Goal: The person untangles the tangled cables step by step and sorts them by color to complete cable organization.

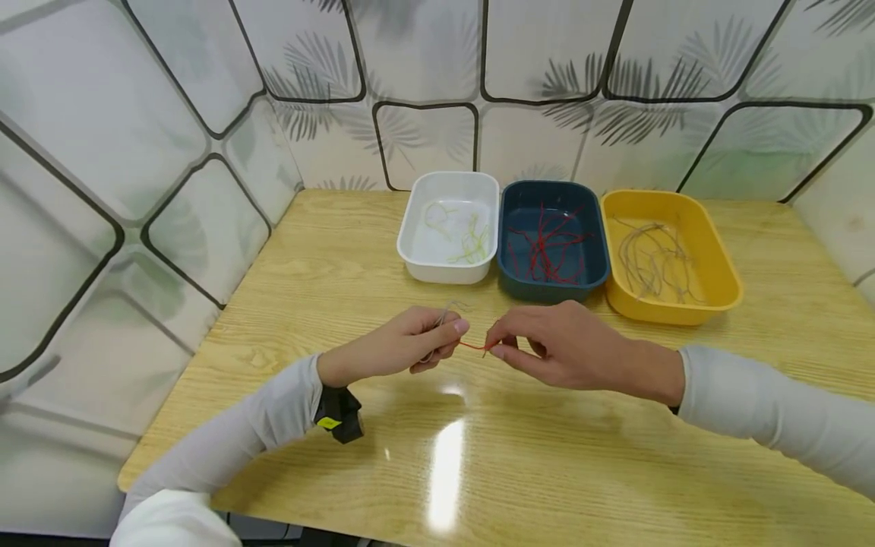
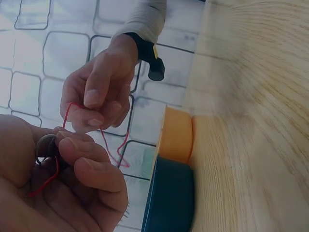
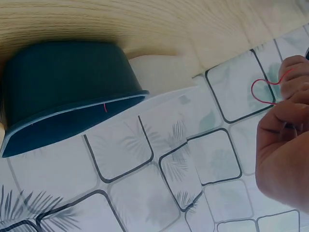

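Observation:
Over the table, in front of the bins, my left hand (image 1: 427, 340) grips grey-beige strings (image 1: 444, 313) and one end of a red string (image 1: 472, 346). Facing it, my right hand (image 1: 563, 346) pinches the red string between thumb and index finger, so a short length spans the gap. In the left wrist view the red string (image 2: 112, 153) loops past the right fingers and hangs down; another red piece crosses the left palm. The right wrist view has the red string (image 3: 253, 89) bowed between both hands. What lies inside the left fist is partly hidden.
Three bins stand side by side at the back of the wooden table (image 1: 328, 456): a white bin (image 1: 447, 272) with yellow-green strings, a dark blue bin (image 1: 547, 292) with red strings, and a yellow bin (image 1: 656, 310) with beige strings. Patterned wall panels (image 1: 424, 137) rise behind.

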{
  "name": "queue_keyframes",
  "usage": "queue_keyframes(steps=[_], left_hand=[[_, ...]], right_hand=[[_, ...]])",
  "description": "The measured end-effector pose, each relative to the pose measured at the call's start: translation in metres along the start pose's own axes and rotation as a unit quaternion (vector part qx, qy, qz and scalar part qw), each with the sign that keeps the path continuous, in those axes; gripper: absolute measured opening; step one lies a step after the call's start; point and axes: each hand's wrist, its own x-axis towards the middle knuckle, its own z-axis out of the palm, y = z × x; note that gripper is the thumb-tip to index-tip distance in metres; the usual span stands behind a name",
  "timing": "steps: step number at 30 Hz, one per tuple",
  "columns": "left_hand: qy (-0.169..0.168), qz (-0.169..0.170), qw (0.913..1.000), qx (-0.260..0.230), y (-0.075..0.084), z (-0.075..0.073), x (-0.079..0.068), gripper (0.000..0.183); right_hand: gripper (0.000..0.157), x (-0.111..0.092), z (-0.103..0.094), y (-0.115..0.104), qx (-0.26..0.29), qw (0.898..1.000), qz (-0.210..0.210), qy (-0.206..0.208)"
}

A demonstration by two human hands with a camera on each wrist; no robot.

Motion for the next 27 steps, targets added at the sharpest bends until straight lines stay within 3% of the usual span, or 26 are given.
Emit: queue_keyframes(steps=[6, 15, 21, 27], left_hand=[[0.000, -0.003, 0.9999, 0.012, 0.001, 0.000, -0.003, 0.039], [-0.036, -0.013, 0.9992, 0.012, 0.000, -0.001, -0.007, 0.042], [-0.013, -0.013, 0.9998, -0.002, -0.006, -0.008, -0.008, 0.042], [0.009, -0.021, 0.9996, -0.014, -0.008, -0.009, -0.011, 0.043]], right_hand=[[0.010, -0.006, -0.006, -0.002, 0.014, 0.999, -0.018, 0.023], [0.020, -0.016, -0.017, -0.010, 0.005, 0.996, -0.077, 0.040], [0.023, -0.018, -0.037, -0.005, -0.005, 0.994, -0.077, 0.080], [0.016, -0.015, -0.057, 0.002, -0.055, 0.987, -0.063, 0.135]])
